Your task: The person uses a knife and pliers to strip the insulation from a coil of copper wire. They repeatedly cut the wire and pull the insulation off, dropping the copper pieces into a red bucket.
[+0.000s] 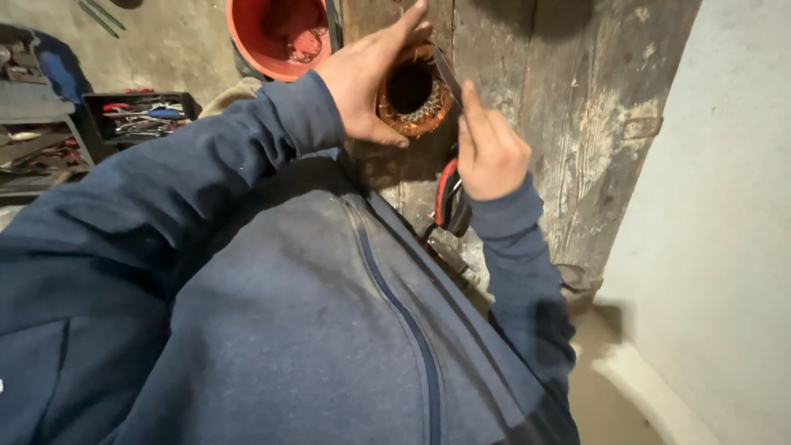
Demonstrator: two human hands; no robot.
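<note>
Copper coil (pixel 412 92): a round ring wound with copper wire, dark hollow centre, lying on a worn wooden board (pixel 527 91) at the top middle of the head view. Windings look orange-brown, rim slightly frayed

Left hand (pixel 367 78): wrapped around the left side of the coil, thumb under its lower edge, fingers stretched up over the top rim. Grip is closed on the coil, steadying it against the board

Right hand (pixel 490 152): closed in a fist around a thin flat metal blade (pixel 447 76), forefinger extended along it. The blade runs up and left from the fist and its tip meets the coil's right rim. Exact kind of tool cannot be told

Pliers (pixel 449 202) with red and black handles lie on the board just below the right hand, partly hidden by the blue sleeve (pixel 519 264)

Surroundings: an orange bucket (pixel 276 37) stands beyond the left hand, near the coil. A black tray of hand tools (pixel 140 115) sits well apart at the left edge. A pale plastered wall (pixel 725 206) fills the right side. The blue zipped jacket (pixel 329 330) covers most of the lower view
</note>
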